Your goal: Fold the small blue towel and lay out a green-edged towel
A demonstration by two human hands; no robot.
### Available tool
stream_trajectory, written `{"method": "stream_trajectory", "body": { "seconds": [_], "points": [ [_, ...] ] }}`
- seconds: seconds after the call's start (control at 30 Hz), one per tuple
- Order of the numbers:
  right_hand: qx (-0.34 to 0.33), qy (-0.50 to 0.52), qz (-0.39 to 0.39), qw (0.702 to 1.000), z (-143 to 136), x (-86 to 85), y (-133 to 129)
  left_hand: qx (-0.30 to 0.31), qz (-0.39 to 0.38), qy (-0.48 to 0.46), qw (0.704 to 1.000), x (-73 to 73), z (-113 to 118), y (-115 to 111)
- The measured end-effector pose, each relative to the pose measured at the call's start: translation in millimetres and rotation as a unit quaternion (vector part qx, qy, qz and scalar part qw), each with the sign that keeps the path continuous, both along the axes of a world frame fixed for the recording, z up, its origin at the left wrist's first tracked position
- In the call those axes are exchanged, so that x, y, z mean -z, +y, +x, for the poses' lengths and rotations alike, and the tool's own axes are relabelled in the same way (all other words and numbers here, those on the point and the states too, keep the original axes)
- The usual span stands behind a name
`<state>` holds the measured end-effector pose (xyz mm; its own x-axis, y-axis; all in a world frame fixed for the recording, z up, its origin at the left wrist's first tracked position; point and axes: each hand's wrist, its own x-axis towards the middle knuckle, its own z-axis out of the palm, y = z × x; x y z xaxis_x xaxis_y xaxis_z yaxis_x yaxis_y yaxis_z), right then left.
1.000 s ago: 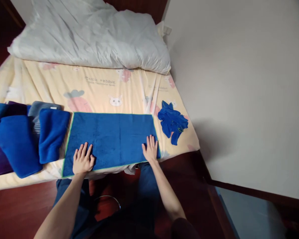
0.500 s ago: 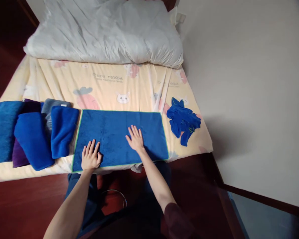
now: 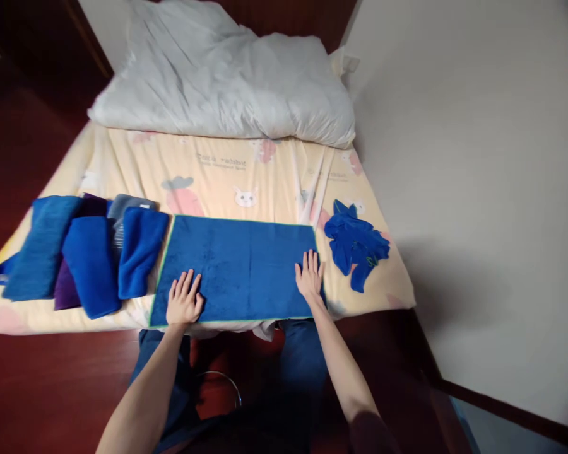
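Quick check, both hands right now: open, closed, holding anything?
Left hand: open, flat on the blue towel, holding nothing.
Right hand: open, flat on the towel's right edge, holding nothing.

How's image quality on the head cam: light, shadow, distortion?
Head view: soft, even light on the bed and blue towel, no glare; both hands, left hand and right hand, look sharp. The floor is dark and low in detail. A soft shadow falls on the wall beside the bed. Wide-angle warping bends the edges.
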<state>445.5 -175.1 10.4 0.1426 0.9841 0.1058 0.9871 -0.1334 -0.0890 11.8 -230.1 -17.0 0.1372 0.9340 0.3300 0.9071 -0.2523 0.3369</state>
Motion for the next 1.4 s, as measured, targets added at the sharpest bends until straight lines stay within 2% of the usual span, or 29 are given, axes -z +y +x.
{"method": "stream_trajectory", "body": {
  "seconds": [0.1,0.2,0.43,0.53,0.6,0.63,0.77,0.83,0.9,0.93,0.97,1.03,1.13,1.27,1.4],
  "points": [
    [-0.032,0.017,0.029,0.999,-22,9.5,-32,0.000,-0.007,0.026,1.000,-2.2,0,-1],
    [-0.019,0.042,0.030,0.999,-30,19.7,-52,-0.008,-0.023,0.054,0.998,-7.6,1,-3],
    [-0.012,0.080,0.056,0.995,-28,20.1,-52,-0.020,-0.078,0.080,0.994,-21.1,5,-7],
    [-0.014,0.094,0.071,0.993,-28,19.1,-52,-0.052,-0.093,0.072,0.992,-26.6,21,-5],
    [-0.015,0.100,0.083,0.991,-27,20.3,-53,-0.044,-0.095,0.063,0.993,-31.2,48,3],
    [-0.014,0.103,0.090,0.990,-27,21.2,-53,-0.018,-0.095,0.059,0.994,-33.3,67,8],
    [-0.010,0.112,0.111,0.987,-25,25.1,-52,0.124,-0.089,0.044,0.987,-33.3,166,41],
    [-0.012,0.114,0.113,0.987,-24,26.6,-52,0.166,-0.092,0.044,0.981,-27.6,210,63],
    [-0.013,0.116,0.114,0.987,-24,27.7,-52,0.172,-0.100,0.041,0.979,-20.3,236,86],
    [-0.013,0.117,0.117,0.986,-24,28.0,-52,0.172,-0.102,0.039,0.979,-16.9,240,98],
    [-0.012,0.118,0.119,0.986,-24,28.2,-52,0.169,-0.104,0.038,0.979,-14.0,238,109],
    [-0.012,0.120,0.124,0.985,-24,28.2,-53,0.159,-0.103,0.039,0.981,-10.6,218,127],
    [-0.014,0.123,0.122,0.985,-23,27.5,-52,0.112,-0.097,0.045,0.988,-11.8,164,149],
    [-0.011,0.127,0.116,0.985,-23,27.3,-51,0.017,-0.100,0.049,0.994,-17.2,86,175],
    [-0.010,0.129,0.119,0.984,-24,28.2,-52,-0.060,-0.120,0.044,0.990,-17.2,28,201]
  ]
}}
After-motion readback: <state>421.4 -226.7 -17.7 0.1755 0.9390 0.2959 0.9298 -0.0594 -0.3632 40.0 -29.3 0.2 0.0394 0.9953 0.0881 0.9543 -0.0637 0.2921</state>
